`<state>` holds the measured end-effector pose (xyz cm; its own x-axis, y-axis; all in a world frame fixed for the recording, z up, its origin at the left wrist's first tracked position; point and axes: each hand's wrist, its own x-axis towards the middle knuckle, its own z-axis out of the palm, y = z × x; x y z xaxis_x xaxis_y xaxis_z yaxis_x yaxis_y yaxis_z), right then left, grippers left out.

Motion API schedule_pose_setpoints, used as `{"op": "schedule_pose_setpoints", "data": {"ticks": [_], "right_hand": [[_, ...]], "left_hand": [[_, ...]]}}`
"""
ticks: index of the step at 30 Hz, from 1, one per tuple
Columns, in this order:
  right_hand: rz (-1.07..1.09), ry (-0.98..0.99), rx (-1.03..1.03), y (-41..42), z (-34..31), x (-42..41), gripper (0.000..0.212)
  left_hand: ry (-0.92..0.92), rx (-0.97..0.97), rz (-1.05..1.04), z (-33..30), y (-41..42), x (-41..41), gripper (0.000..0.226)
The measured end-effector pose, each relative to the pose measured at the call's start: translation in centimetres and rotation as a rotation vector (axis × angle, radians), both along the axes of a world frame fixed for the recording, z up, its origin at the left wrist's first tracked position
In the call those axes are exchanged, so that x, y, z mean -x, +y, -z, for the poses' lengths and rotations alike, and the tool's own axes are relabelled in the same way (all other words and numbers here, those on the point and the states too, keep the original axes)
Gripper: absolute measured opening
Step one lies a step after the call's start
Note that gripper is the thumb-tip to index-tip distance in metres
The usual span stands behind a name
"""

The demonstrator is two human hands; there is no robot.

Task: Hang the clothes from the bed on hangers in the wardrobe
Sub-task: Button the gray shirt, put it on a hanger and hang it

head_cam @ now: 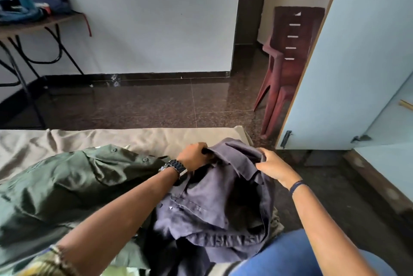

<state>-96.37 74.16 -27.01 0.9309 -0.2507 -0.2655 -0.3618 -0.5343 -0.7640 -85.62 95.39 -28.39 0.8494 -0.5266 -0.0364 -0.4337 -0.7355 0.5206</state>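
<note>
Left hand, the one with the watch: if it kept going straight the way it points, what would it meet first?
The left hand grips the purple shirt and points away over the bed. Past the shirt fold it would probably cross bare sheet, then reach the dark floor; depth is unclear.

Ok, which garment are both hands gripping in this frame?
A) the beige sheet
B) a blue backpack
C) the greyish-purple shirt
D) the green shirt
C: the left hand and right hand both grip the collar end of the greyish-purple shirt, while the green shirt lies untouched beside it on the bed.
</note>
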Motion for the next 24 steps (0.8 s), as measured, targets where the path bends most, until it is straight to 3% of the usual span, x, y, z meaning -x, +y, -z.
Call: {"op": "schedule_pose_setpoints", "data": {"ticks": [2,4,7,9,12,14,20,24], "right_hand": [[0.005,-0.006,0.134,-0.2,-0.7,-0.1,0.060],[0.062,-0.230,0.214,0.5,-2.1,-0.3,0.060],[0.081,-0.539,0.129,3.1,-4.7,-0.8,0.045],[-0.019,-0.474,0.202,4.5,-5.3,-1.4,0.046],[-0.059,-0.381,0.496,5.0,-5.0,-2.0,0.041],[0.025,-0.418,0.581,4.2,-5.4,-2.3,0.026],[0.077,-0.562,0.637,0.6,-9.7,-3.1,0.018],[0.114,-0.669,0.881,-0.5,-14.3,-3.4,0.017]], "left_hand": [[-0.064,0.005,-0.031,-1.0,-0.1,-0.2,0.028],[-0.130,0.022,-0.016,-2.2,-0.4,-0.6,0.029],[-0.142,0.067,0.012,-4.2,-1.4,-1.1,0.026],[-0.122,0.105,0.024,-5.7,-2.1,-1.3,0.023],[-0.125,0.159,0.083,-8.1,-2.5,-1.6,0.021],[-0.141,0.163,0.155,-9.2,-2.2,-1.7,0.021],[-0.351,0.031,0.288,-10.4,-1.0,-2.1,0.015],[-0.527,0.067,0.175,-14.1,-0.7,-3.5,0.016]]}}
